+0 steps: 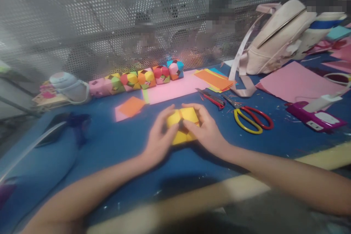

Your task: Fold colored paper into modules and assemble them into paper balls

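And here, at centre frame, the left hand (159, 135) and right hand (210, 131) grasp the yellow box (181, 137) in their fingers, thumbs on top, where too hard a squeeze could buckle its walls or spring a fold, though blur hides the seams.

Paper block (189, 114), smooth and matt.

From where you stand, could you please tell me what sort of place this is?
It looks like a craft table, perhaps in a workshop: folded paper shapes stand in a row, scissors lie nearby, and the left hand and right hand hold a yellow paper piece.
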Demonstrator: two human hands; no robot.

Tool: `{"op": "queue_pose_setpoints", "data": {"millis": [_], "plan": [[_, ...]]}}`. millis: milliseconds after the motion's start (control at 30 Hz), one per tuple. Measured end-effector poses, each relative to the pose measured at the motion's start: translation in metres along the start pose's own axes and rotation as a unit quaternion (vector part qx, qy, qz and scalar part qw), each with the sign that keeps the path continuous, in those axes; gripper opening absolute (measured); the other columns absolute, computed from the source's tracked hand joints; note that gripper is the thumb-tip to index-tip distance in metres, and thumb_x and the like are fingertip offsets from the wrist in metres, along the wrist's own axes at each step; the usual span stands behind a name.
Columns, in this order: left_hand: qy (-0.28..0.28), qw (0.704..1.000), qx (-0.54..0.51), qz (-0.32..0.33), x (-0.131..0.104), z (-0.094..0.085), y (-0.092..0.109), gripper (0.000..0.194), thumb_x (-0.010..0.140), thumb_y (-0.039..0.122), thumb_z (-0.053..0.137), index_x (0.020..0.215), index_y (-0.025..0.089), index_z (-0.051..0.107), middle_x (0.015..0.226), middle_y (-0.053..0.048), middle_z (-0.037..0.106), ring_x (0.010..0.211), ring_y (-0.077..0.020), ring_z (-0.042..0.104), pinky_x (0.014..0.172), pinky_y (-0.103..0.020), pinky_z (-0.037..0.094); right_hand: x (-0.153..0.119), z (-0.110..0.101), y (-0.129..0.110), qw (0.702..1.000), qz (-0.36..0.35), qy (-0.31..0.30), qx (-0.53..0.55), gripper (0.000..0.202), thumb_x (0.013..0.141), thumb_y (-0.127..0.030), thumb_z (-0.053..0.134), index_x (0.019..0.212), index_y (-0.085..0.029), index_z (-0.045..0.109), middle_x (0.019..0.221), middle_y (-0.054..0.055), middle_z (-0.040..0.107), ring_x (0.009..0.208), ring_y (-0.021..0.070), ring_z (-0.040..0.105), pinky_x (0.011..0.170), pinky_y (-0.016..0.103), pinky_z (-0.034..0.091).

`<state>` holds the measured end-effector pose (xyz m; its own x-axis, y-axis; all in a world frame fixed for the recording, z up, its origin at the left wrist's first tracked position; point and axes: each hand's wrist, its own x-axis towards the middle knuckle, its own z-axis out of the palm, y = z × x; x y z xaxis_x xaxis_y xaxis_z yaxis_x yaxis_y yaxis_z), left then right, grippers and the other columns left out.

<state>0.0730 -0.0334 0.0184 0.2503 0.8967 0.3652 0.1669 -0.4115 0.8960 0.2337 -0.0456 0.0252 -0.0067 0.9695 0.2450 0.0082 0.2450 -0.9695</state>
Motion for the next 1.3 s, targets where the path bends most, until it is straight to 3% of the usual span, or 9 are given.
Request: {"op": "queue_pose_setpoints", "data": {"millis": [200, 367, 933, 1067, 1200, 1300], "plan": [[-0.005, 1.000, -0.006, -0.011, -0.003, 0.002, -0.005, 0.040, 0.090, 0.035, 0.053, 0.128, 0.025, 0.048, 0.147, -0.007, 0.041, 0.134, -0.0238, 0.039, 0.114, -0.044, 0.028, 0.001, 0.000, 0.004, 0.999, 0.010, -0.021, -0.032, 0.045, 0.081, -0.032, 0.057, 0.123, -0.020, 0.045, 0.124, 0.010, 0.056, 0.098, 0.0196, 0.060, 0.084, 0.035, 0.053], [-0.006, 1.000, -0.002, -0.005, -0.004, 0.004, -0.005, 0.040, 0.090, 0.034, 0.053, 0.129, 0.026, 0.048, 0.149, -0.007, 0.039, 0.137, -0.0230, 0.035, 0.115, -0.043, 0.025, 0.000, 0.001, 0.005, 0.999, 0.003, -0.012, -0.051, 0.046, 0.081, -0.034, 0.058, 0.123, -0.021, 0.046, 0.125, 0.009, 0.057, 0.105, 0.0221, 0.060, 0.085, 0.036, 0.054], [-0.027, 0.999, 0.036, -0.006, -0.002, 0.002, 0.001, 0.041, 0.092, 0.038, 0.049, 0.131, 0.025, 0.046, 0.150, -0.008, 0.037, 0.140, -0.0231, 0.031, 0.117, -0.044, 0.023, 0.001, 0.001, 0.005, 0.998, 0.007, -0.012, -0.054, 0.047, 0.082, -0.037, 0.056, 0.124, -0.020, 0.045, 0.122, 0.010, 0.059, 0.101, 0.0217, 0.061, 0.084, 0.036, 0.054], [-0.063, 0.998, 0.022, 0.016, 0.000, -0.003, -0.005, 0.059, 0.087, 0.044, 0.055, 0.141, 0.027, 0.035, 0.155, -0.010, 0.025, 0.143, -0.0260, 0.024, 0.117, -0.046, 0.020, 0.004, 0.000, 0.006, 0.999, 0.017, -0.011, -0.029, 0.048, 0.082, -0.038, 0.058, 0.124, -0.021, 0.044, 0.122, 0.009, 0.058, 0.101, 0.0206, 0.061, 0.087, 0.036, 0.053], [-0.131, 0.979, 0.080, 0.138, 0.005, -0.012, -0.016, 0.099, 0.066, 0.048, 0.078, 0.146, 0.033, 0.021, 0.159, -0.012, 0.007, 0.146, -0.0341, 0.008, 0.115, -0.055, 0.018, 0.007, -0.002, 0.006, 0.999, 0.042, -0.025, 0.009, 0.050, 0.082, -0.040, 0.058, 0.125, -0.021, 0.043, 0.121, 0.009, 0.057, 0.104, 0.0220, 0.060, 0.089, 0.038, 0.053], [-0.134, 0.969, 0.125, 0.163, 0.010, -0.016, -0.021, 0.100, 0.066, 0.040, 0.080, 0.146, 0.035, 0.020, 0.159, -0.012, 0.005, 0.146, -0.0341, 0.006, 0.115, -0.057, 0.018, 0.011, -0.007, 0.006, 0.997, 0.047, -0.059, 0.011, 0.055, 0.082, -0.041, 0.058, 0.130, -0.021, 0.042, 0.127, 0.010, 0.055, 0.112, 0.0235, 0.057, 0.097, 0.041, 0.049]]}}
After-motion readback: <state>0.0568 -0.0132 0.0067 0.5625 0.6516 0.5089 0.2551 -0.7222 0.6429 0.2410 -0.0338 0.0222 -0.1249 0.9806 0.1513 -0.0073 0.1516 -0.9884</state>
